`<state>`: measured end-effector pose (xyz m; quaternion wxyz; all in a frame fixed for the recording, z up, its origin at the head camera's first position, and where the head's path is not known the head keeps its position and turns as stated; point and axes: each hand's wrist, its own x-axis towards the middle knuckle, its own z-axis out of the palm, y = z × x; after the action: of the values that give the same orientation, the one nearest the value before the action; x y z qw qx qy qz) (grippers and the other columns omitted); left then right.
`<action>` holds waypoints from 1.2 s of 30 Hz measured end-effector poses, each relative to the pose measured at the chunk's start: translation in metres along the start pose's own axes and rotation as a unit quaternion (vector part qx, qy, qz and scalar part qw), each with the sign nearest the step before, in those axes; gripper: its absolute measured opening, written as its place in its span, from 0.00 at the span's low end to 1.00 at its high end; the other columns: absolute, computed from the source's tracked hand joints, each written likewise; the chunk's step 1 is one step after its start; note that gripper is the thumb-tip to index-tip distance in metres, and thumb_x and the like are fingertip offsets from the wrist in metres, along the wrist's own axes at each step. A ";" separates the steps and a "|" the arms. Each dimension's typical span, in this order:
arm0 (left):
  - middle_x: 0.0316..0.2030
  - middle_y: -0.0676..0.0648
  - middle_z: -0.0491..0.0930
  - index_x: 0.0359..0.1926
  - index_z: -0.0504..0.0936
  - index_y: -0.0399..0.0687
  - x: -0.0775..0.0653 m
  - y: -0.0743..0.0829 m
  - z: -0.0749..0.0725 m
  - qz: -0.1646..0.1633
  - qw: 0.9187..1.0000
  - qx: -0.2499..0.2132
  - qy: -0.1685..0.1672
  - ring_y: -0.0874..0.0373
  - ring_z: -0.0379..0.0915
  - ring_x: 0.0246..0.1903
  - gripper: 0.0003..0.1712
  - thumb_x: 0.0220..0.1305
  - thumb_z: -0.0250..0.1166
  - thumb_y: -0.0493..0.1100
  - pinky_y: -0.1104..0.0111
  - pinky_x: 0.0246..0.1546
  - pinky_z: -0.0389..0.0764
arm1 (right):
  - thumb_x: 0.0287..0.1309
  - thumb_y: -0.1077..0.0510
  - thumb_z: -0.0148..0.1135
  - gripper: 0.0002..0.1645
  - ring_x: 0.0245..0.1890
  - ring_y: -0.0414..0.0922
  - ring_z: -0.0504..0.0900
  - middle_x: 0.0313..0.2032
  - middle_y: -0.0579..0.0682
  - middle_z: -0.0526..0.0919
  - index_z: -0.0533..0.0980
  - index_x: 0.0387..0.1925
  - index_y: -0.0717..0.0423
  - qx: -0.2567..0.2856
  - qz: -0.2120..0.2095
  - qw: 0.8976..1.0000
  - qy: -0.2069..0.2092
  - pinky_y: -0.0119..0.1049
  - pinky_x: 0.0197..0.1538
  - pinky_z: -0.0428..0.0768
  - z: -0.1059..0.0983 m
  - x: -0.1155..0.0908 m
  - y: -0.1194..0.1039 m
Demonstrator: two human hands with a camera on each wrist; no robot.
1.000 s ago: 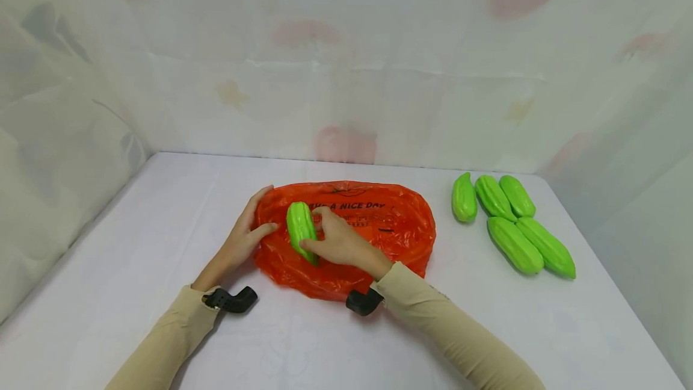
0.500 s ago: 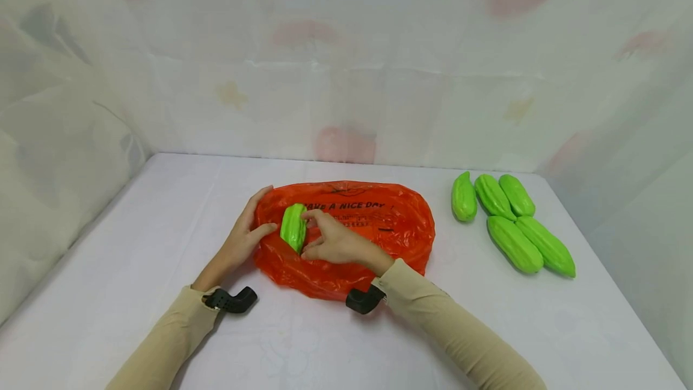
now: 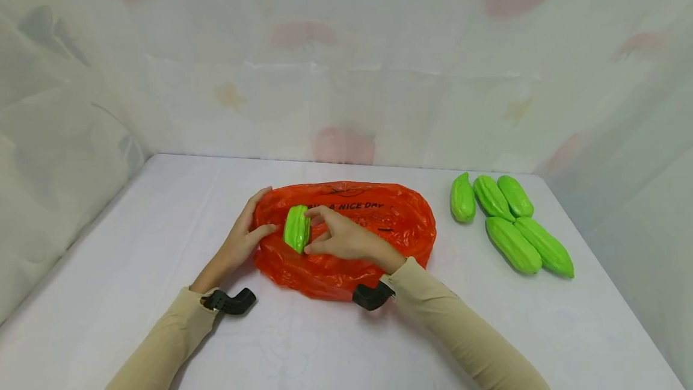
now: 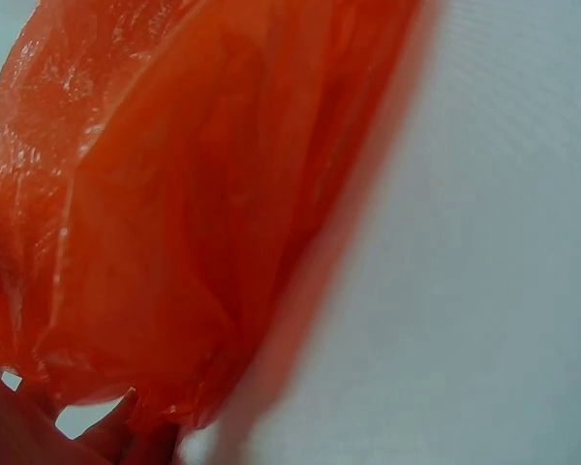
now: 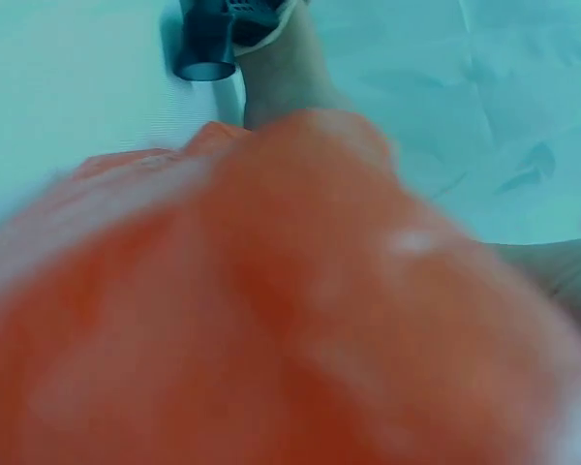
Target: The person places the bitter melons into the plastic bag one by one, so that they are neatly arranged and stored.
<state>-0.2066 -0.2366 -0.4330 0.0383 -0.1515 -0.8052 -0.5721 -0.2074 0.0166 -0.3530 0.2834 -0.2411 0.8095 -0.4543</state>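
A red plastic bag (image 3: 395,221) with black lettering lies spread with its mouth wide. My left hand (image 3: 243,236) grips its left edge, thumb over the rim and the other fingers along the outside. Inside the bag's left part stands a bright green ridged gourd (image 3: 296,229), its lower end hidden by a red fold. Beside its right face is my right hand (image 3: 341,235), fingers parted and loosely bent, fingertips close to the gourd. Red plastic (image 4: 174,213) fills much of the left wrist view, with part of the left hand (image 4: 77,436) low down. Blurred red plastic (image 5: 271,310) dominates the right wrist view.
Several more green gourds (image 3: 514,244) lie grouped on the right of the white table (image 3: 162,209). One gourd (image 3: 462,197) rests slightly apart, nearest the bag. Patterned cloth (image 3: 346,107) rises behind the table and at both sides.
The right hand has lowered the gourd into the bag's left part and loosened its fingers, then shifted slightly right. The gourd now stands more upright. The left hand has stayed at the rim.
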 end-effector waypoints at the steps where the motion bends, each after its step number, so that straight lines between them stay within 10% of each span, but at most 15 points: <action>1: 0.69 0.39 0.64 0.77 0.51 0.55 0.000 0.000 0.000 0.000 1.000 0.001 0.000 0.47 0.62 0.64 0.41 0.67 0.54 0.33 0.84 0.58 0.65 | 0.62 0.57 0.66 0.40 0.53 0.46 0.84 0.67 0.55 0.68 0.58 0.72 0.52 0.000 -0.002 1.000 0.001 0.42 0.57 0.82 -0.002 -0.002 -0.001; 36: 0.69 0.39 0.64 0.77 0.51 0.51 0.000 0.000 0.001 -0.004 1.000 0.005 0.004 0.47 0.62 0.64 0.41 0.67 0.55 0.32 0.83 0.58 0.65 | 0.62 0.53 0.67 0.37 0.62 0.56 0.76 0.65 0.54 0.73 0.64 0.69 0.53 -0.014 -0.082 0.985 0.154 0.51 0.62 0.77 -0.051 -0.052 0.018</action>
<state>-0.2066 -0.2361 -0.4337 0.0401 -0.1451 -0.8085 -0.5690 -0.2070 0.0892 -0.3349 0.1143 -0.2377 0.8274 -0.4958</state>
